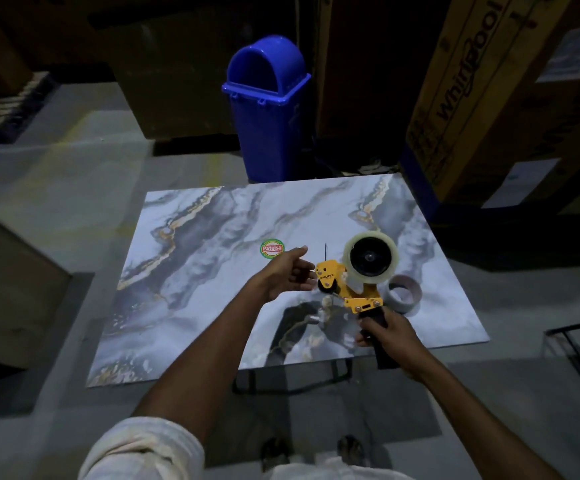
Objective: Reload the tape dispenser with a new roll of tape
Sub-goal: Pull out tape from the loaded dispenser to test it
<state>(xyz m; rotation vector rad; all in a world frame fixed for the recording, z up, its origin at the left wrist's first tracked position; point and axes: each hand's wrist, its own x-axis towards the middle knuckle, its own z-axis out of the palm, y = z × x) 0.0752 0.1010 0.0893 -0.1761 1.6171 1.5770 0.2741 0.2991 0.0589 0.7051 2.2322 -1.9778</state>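
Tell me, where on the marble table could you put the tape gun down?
The marble table is bare on its left half, left of the round sticker, and along the far edge near the blue bin. The right side is crowded: the tape dispenser, both hands, and an empty tape core sit there.

We see the spent core (404, 293) near the table's (191, 306) right edge, the bin (267, 109) behind its far edge.
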